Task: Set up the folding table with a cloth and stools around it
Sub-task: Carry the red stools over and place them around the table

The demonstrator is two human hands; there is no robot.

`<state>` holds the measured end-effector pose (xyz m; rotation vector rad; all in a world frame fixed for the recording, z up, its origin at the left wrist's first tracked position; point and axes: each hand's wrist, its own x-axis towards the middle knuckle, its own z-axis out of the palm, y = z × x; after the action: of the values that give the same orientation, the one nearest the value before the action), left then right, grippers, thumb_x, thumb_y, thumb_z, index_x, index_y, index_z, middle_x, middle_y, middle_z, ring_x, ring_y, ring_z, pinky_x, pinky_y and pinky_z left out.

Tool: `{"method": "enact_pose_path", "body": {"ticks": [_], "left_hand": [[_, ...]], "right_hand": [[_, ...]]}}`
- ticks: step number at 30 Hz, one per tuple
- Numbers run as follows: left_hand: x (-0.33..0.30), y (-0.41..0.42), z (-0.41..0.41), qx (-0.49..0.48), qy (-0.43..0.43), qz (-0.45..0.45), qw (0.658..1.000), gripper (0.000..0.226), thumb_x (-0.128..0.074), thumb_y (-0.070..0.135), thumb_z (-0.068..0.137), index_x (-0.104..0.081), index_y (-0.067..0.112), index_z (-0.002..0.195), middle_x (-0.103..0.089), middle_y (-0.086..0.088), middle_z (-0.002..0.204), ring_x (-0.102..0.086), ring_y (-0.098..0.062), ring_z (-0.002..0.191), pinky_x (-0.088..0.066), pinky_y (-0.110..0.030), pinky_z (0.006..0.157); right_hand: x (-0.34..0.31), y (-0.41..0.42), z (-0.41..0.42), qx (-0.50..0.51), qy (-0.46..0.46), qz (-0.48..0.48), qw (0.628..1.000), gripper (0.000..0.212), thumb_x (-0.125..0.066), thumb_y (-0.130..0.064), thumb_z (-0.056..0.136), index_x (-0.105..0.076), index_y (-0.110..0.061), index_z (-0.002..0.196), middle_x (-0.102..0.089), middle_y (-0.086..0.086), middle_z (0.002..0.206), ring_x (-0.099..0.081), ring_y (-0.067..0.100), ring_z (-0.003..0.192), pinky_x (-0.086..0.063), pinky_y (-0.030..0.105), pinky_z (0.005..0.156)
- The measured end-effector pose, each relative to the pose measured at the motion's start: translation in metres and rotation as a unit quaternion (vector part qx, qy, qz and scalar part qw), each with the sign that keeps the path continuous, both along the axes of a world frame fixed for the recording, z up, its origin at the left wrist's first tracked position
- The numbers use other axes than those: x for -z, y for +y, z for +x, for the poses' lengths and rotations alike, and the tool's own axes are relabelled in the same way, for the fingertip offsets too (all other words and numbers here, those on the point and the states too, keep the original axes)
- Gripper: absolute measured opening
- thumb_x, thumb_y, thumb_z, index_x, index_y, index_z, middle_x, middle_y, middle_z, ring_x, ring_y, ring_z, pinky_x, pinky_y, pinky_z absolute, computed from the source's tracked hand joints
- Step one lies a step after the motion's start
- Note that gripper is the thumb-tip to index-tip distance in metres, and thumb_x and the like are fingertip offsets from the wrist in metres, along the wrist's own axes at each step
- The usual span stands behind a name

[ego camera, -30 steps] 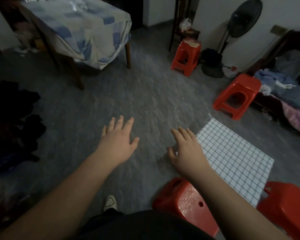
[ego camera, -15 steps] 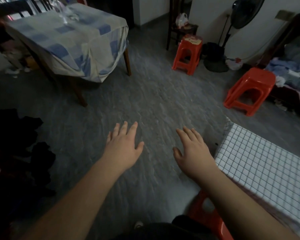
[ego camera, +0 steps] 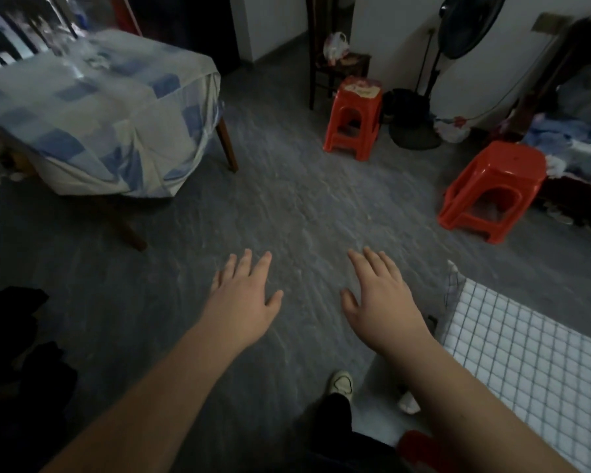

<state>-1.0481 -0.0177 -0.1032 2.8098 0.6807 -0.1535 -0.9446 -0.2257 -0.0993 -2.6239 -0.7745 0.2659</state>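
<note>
Both arms reach forward over the grey floor [ego camera: 287, 206]. The left hand [ego camera: 243, 302] and right hand [ego camera: 379, 302] are palm down, fingers straight and slightly spread, holding nothing. The checked cloth [ego camera: 526, 363] lies at near right, cut off by the frame edge; what it covers is hidden. A red stool [ego camera: 354, 119] stands far, centre-right, with something pale and blurred on its seat. A second stool [ego camera: 492, 189] stands right, near a heap of clothes [ego camera: 574, 138]. A red shape [ego camera: 415, 442] at the bottom edge is mostly hidden by the right arm. At far left a table [ego camera: 93, 110] wears a blue-patched cover. One shoe [ego camera: 340, 384] shows near.
</note>
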Motion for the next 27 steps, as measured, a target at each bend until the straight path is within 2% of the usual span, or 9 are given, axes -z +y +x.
{"method": "enact_pose_path", "body": {"ticks": [7, 14, 27], "left_hand": [[-0.014, 0.017, 0.162, 0.003, -0.012, -0.011, 1.0, 0.073, -0.044, 0.056, 0.096, -0.012, 0.034, 0.158, -0.012, -0.004, 0.167, -0.008, -0.027, 0.153, -0.016, -0.046, 0.122], [-0.016, 0.059, 0.284, -0.009, -0.015, -0.032, 0.999, 0.072, -0.044, 0.055, 0.097, -0.012, 0.032, 0.158, -0.013, -0.005, 0.167, -0.01, -0.027, 0.152, -0.019, -0.047, 0.121], [0.009, 0.217, 0.548, 0.048, 0.001, -0.039, 0.998, 0.074, -0.04, 0.058, 0.096, -0.007, 0.033, 0.158, -0.01, -0.004, 0.167, -0.008, -0.027, 0.153, -0.014, -0.046, 0.122]], "right_hand": [[-0.009, 0.02, 0.155, -0.014, 0.007, -0.022, 1.0, 0.068, -0.046, -0.046, 0.098, -0.02, -0.025, 0.158, -0.017, 0.004, 0.166, -0.008, 0.026, 0.153, -0.018, 0.044, 0.123], [-0.014, 0.061, 0.276, -0.016, 0.01, -0.024, 1.0, 0.068, -0.051, -0.043, 0.097, -0.024, -0.024, 0.157, -0.022, 0.004, 0.165, -0.012, 0.026, 0.152, -0.021, 0.043, 0.122], [-0.005, 0.213, 0.531, -0.009, -0.016, -0.067, 0.998, 0.067, -0.047, -0.046, 0.096, -0.021, -0.028, 0.155, -0.021, 0.001, 0.164, -0.009, 0.024, 0.153, -0.021, 0.045, 0.121]]}}
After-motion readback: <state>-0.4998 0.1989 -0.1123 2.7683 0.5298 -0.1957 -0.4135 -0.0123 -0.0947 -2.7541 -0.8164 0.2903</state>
